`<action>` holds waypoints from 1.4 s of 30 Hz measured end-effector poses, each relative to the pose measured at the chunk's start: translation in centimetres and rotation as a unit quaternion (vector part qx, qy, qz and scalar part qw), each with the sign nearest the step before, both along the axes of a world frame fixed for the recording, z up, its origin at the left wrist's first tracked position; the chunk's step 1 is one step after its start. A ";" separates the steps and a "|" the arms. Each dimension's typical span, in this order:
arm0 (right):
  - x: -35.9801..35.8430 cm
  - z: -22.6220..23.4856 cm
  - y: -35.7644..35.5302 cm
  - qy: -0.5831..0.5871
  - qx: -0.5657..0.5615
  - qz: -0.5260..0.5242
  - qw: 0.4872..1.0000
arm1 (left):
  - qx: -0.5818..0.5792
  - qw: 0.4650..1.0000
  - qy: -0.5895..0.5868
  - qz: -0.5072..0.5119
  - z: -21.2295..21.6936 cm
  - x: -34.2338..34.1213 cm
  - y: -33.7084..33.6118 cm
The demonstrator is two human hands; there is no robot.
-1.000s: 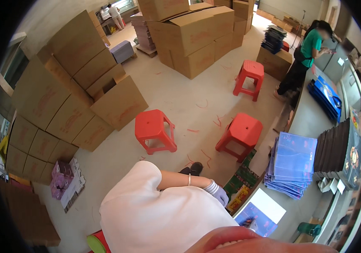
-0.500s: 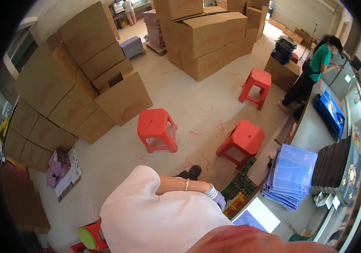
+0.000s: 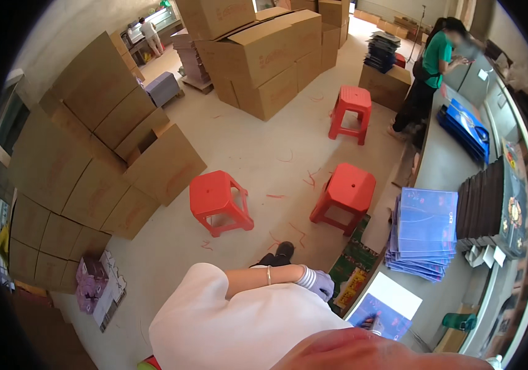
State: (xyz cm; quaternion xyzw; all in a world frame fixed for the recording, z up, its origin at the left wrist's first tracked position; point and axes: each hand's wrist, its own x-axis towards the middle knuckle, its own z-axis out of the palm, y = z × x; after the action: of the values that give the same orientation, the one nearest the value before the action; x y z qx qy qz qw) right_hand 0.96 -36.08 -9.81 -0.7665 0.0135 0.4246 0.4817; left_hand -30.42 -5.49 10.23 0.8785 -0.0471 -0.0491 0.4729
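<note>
My left hand [image 3: 318, 285], in a pale lavender glove with a striped cuff, is beside the near edge of the worktable. Its fingers are turned away, so I cannot tell if it holds anything. My right hand [image 3: 372, 325] rests with its fingers stretched out on a blue printed sheet [image 3: 393, 322]; the rest of that hand is hidden by my body. Past the blue sheet lies a blank white sheet or panel [image 3: 395, 295], touching it. Farther along the table is a stack of blue printed sheets or folders [image 3: 427, 216], its edges fanned unevenly.
Beside the stack stand tightly packed dark boards [image 3: 481, 200]. A green bottle [image 3: 459, 320] is at the right. Red stools [image 3: 218, 200], [image 3: 345, 192], [image 3: 351, 114] stand on the floor. Cartons [image 3: 258, 61] rise beyond. A person in green [image 3: 437, 58] stands at the table's far end.
The view has turned and shifted slightly, moving the surroundings leftward. My right hand has come into sight on the blue sheet. The green bottle shows more fully.
</note>
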 end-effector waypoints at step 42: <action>-17.9 6.0 0.0 -0.090 -0.261 -0.475 0.836 | 0.040 0.988 0.143 -0.042 -12.7 27.6 -4.5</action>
State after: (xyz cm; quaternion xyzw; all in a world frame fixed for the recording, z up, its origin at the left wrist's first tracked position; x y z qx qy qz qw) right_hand -16.94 -36.05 -3.83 -0.7982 0.4425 0.0538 0.4052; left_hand -2.79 -9.97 -2.45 0.8781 -0.0137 -0.1956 0.4364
